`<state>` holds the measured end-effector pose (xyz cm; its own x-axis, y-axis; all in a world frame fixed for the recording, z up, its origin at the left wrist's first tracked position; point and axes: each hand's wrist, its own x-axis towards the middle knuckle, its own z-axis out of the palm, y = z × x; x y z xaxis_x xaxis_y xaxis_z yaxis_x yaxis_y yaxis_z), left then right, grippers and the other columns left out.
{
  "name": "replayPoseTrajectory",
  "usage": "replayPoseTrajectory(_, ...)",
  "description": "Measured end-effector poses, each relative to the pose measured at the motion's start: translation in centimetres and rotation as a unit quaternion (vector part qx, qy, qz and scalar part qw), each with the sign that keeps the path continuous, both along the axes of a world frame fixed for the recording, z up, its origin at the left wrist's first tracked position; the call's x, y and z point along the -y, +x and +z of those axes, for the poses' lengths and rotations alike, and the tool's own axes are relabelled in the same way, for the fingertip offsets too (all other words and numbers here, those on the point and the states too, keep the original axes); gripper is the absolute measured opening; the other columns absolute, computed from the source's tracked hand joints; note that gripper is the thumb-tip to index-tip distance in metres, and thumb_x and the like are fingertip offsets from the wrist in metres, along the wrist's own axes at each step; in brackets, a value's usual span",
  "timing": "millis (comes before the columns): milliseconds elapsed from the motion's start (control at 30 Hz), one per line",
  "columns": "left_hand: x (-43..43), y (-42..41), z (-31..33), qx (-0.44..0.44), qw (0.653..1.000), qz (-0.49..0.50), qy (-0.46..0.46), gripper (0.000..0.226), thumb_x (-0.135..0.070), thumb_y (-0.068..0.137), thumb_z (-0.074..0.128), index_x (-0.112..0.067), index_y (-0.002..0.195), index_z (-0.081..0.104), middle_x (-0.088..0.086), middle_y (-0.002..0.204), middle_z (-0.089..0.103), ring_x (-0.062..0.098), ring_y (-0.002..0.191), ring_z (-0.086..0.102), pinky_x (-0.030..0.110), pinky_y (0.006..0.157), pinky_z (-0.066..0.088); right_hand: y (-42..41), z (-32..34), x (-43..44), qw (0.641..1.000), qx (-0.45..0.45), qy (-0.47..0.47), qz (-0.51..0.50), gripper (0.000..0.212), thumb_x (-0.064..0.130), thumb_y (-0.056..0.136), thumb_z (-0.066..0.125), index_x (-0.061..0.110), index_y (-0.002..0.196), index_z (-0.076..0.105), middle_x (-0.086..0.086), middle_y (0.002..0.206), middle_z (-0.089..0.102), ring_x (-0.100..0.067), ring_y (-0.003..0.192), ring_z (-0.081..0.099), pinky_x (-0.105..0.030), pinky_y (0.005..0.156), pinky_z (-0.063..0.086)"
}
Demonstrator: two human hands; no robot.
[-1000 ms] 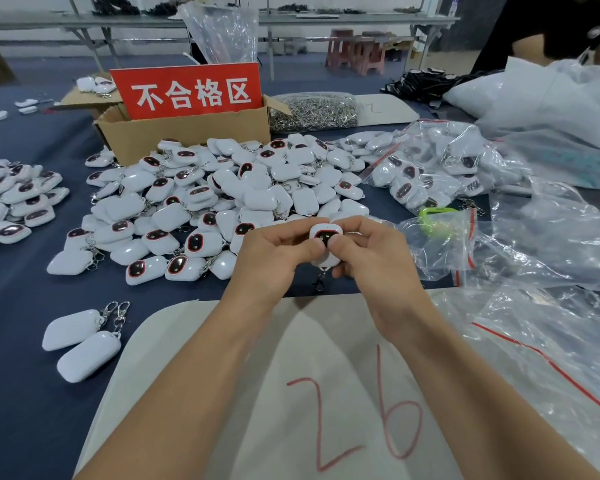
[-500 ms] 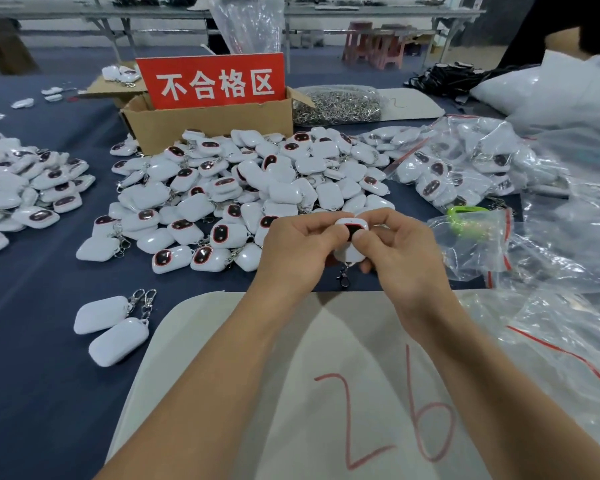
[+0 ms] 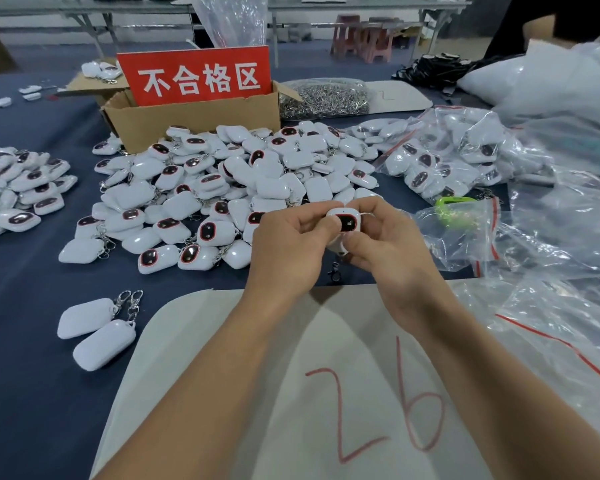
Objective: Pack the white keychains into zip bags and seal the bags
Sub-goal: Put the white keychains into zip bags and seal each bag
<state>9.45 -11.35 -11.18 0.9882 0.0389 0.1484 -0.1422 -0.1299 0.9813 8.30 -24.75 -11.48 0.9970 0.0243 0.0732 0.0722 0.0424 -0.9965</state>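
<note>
While the table [image 3: 32, 358] under its dark blue cloth fills the view, a wide white sheet marked with a red "26" [image 3: 257, 393] lies at its near side beneath both forearms. Beyond the sheet sprawls a big heap of white rounded plastic keychains [image 3: 239, 181] with dark, red-rimmed faces. To the right lie crumpled clear zip bags with red seal strips [image 3: 551, 341], and some filled bags [image 3: 447, 157] farther back hold keychains. A brown cardboard box [image 3: 194, 123] carrying a red sign with white characters [image 3: 198, 77] stands behind the heap. The left hand [image 3: 284, 251] and right hand [image 3: 392, 251] meet just past the sheet's far edge, both pinching a single white keychain [image 3: 347, 220] between thumb and fingers, its dark face turned up. A small metal clasp [image 3: 335, 271] hangs from it between the wrists.
</note>
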Motion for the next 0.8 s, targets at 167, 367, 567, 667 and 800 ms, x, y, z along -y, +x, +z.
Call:
replayPoseTrajectory(167,0.0,0.2,-0.3,-0.01,1.0,0.001,-0.024,0.021,-0.017,0.089,0.077,-0.024,0.108,0.082,-0.01,0.097,0.08,0.006,0.099,0.074,0.036,0.1,0.056,0.0,0.0,0.1,1.0,-0.001,0.013,0.003,0.031,0.003,0.077,0.065,0.009,0.107,0.061,-0.013,0.088,0.073,-0.027,0.083,0.065,-0.061,0.09,0.056)
replayPoseTrajectory(367,0.0,0.3,-0.3,-0.011,0.999,-0.002,-0.053,0.021,-0.01,0.088,0.078,-0.023,0.104,0.081,-0.008,0.094,0.08,0.009,0.096,0.076,0.032,0.096,0.057,0.3,-0.3,0.2,0.999,0.018,0.011,-0.026,0.032,-0.016,0.09,0.06,0.011,0.103,0.069,-0.012,0.08,0.076,-0.024,0.073,0.065,-0.038,0.074,0.055)
replayPoseTrajectory(567,-0.1,0.2,-0.2,0.011,0.999,0.017,-0.041,0.019,-0.016,0.085,0.083,-0.033,0.092,0.081,-0.008,0.087,0.08,0.01,0.088,0.077,0.035,0.092,0.059,0.2,-0.1,0.3,0.999,0.013,0.014,-0.032,0.027,0.001,0.079,0.07,0.019,0.099,0.071,-0.011,0.077,0.076,-0.021,0.065,0.063,-0.031,0.06,0.054)
replayPoseTrajectory(667,-0.3,0.1,-0.3,0.027,0.999,0.034,-0.028,0.009,-0.028,0.085,0.084,-0.033,0.09,0.08,-0.01,0.082,0.079,0.01,0.082,0.076,0.033,0.087,0.059,0.2,0.2,0.8,0.998,0.021,0.034,-0.049,0.025,0.001,0.077,0.075,0.022,0.09,0.074,-0.007,0.078,0.077,-0.018,0.065,0.064,-0.027,0.06,0.054)
replayPoseTrajectory(800,-0.2,0.1,-0.8,0.05,0.994,0.063,0.078,0.02,-0.016,0.083,0.082,-0.035,0.085,0.077,-0.022,0.075,0.075,-0.005,0.075,0.072,0.01,0.072,0.052,0.4,0.4,1.4,0.995,0.049,0.022,-0.089,0.023,-0.008,0.083,0.077,0.014,0.083,0.079,-0.009,0.083,0.079,-0.018,0.074,0.066,-0.024,0.066,0.053)
